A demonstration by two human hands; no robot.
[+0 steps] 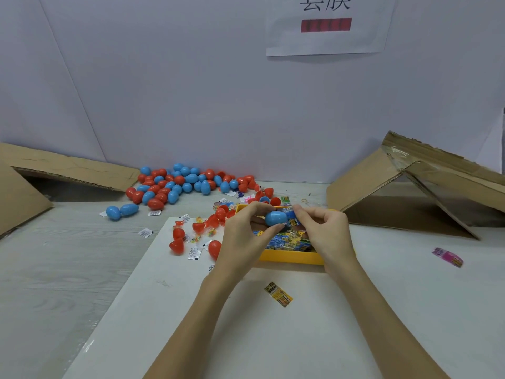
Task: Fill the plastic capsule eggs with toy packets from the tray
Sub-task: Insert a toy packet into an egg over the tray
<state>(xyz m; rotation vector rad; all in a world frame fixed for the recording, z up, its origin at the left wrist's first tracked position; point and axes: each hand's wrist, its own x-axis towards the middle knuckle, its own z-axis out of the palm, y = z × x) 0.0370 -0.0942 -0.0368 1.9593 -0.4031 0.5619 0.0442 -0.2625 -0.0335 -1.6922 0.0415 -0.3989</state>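
Holding blue egg over yellow tray; packet print unreadable.

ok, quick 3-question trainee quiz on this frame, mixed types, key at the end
1. True or false: the left hand holds a red egg.
2. What colour is the tray under the hands?
3. The yellow packet lying alone nearest the camera rests on: A) the tray B) the white sheet C) cardboard.

Key:
1. False; it holds a blue egg, and the right hand pinches a packet at its end.
2. Yellow.
3. B.
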